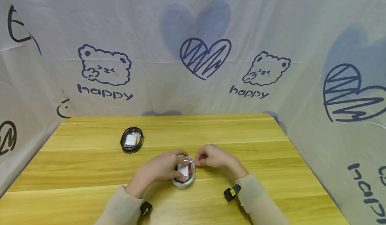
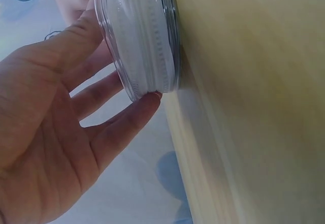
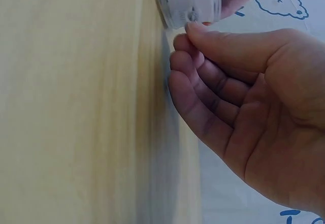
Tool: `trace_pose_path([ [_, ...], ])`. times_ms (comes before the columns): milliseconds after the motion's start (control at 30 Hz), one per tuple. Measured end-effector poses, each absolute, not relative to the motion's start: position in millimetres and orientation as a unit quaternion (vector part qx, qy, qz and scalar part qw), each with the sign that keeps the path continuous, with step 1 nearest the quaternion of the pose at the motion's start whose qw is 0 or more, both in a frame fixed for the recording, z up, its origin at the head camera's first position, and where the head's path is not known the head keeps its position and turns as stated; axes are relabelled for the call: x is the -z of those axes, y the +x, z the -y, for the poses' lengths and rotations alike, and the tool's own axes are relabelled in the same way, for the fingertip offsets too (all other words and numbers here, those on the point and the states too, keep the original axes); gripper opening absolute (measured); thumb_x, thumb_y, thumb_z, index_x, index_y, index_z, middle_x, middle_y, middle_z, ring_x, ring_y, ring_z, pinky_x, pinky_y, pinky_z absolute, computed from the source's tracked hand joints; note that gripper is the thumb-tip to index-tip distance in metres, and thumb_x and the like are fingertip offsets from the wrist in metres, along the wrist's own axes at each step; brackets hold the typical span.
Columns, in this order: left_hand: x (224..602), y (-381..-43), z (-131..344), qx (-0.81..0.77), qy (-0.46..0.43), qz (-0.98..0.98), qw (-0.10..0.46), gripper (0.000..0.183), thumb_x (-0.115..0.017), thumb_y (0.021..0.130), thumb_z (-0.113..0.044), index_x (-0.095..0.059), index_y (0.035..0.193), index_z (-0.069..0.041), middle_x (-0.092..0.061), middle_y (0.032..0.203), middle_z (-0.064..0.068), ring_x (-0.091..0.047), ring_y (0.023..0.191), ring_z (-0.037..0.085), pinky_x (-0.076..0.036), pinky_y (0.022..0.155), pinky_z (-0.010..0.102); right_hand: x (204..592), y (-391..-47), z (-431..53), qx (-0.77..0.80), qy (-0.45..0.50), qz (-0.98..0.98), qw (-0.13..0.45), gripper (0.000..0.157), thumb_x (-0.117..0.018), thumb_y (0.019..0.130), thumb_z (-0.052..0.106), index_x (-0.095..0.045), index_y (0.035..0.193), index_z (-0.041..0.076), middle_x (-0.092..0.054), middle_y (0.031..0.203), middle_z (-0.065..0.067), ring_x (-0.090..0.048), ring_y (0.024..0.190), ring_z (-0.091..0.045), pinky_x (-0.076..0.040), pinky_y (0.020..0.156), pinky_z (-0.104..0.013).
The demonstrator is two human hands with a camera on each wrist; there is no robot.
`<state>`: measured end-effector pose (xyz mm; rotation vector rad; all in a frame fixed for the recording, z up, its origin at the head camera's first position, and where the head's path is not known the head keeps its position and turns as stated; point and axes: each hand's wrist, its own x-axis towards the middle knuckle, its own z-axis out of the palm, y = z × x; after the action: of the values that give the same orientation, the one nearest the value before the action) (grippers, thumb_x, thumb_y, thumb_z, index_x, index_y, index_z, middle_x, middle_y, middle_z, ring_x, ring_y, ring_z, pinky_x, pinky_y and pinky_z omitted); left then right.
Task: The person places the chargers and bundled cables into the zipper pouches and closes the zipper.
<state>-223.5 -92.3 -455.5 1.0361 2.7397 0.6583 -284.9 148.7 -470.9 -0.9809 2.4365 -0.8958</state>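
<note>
A small oval clear zippered case [image 1: 182, 185] with white trim sits on the table, a white piece and something red showing inside. My left hand [image 1: 164, 165] grips it from the left, thumb and fingers spread round its sides. The left wrist view shows the white zipper band [image 2: 152, 36] along the case's edge, between the thumb and fingertips. Close against the far right edge is my right hand [image 1: 214, 156]. In the right wrist view, its thumb and forefinger pinch at the case's edge, where the zipper pull [image 3: 192, 16] is; the fingertips partly hide it.
A second oval clear case [image 1: 131, 149], with black trim and a white piece inside, lies farther back on the left of the wooden table [image 1: 235, 131]. Printed white cloth [image 1: 156, 67] hangs behind and beside the table. Black bands with cameras sit on both wrists.
</note>
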Motion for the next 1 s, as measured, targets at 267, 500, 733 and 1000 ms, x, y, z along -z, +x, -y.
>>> trace_pose_path([
  [267,455.5,-223.5,93.3,-0.212,0.353,-0.909,0.063,0.052,-0.088,0.083,-0.028,-0.074,0.129,-0.009,-0.059,0.142,0.014,-0.064,0.121,0.031,-0.054,0.103,0.045,466.6,-283.7,-152.1,0.31,-0.356,-0.858,0.205,0.006,-0.074,0.096,0.009,-0.076,0.091,0.011,-0.069,0.082,0.007,-0.059,0.073,-0.005,-0.052,0.067,-0.022],
  [500,454.7,-221.9,94.1,-0.233,0.338,-0.907,0.091,0.055,-0.087,0.086,-0.028,-0.07,0.136,-0.011,-0.054,0.151,0.014,-0.058,0.131,0.036,-0.05,0.109,0.05,468.3,-276.0,-153.5,0.33,-0.34,-0.858,0.198,0.013,-0.072,0.099,0.014,-0.075,0.111,0.009,-0.073,0.099,0.002,-0.065,0.084,-0.011,-0.057,0.072,-0.027],
  [733,457.5,-213.7,100.7,-0.282,0.292,-0.908,0.101,0.076,-0.083,0.089,-0.031,-0.051,0.151,-0.002,-0.04,0.161,0.023,-0.047,0.141,0.044,-0.041,0.114,0.059,470.8,-258.1,-153.9,0.362,-0.327,-0.855,0.175,0.049,-0.074,0.097,0.015,-0.058,0.138,-0.006,-0.068,0.125,-0.014,-0.066,0.104,-0.021,-0.057,0.092,-0.037],
  [1000,469.4,-200.2,117.2,-0.29,0.29,-0.908,0.086,0.085,-0.08,0.091,-0.042,-0.044,0.154,0.003,-0.051,0.147,0.021,-0.053,0.134,0.038,-0.044,0.113,0.056,476.5,-234.8,-154.1,0.41,-0.333,-0.832,0.172,0.066,-0.073,0.095,0.006,-0.042,0.151,-0.011,-0.054,0.145,-0.026,-0.062,0.123,-0.039,-0.055,0.103,-0.043],
])
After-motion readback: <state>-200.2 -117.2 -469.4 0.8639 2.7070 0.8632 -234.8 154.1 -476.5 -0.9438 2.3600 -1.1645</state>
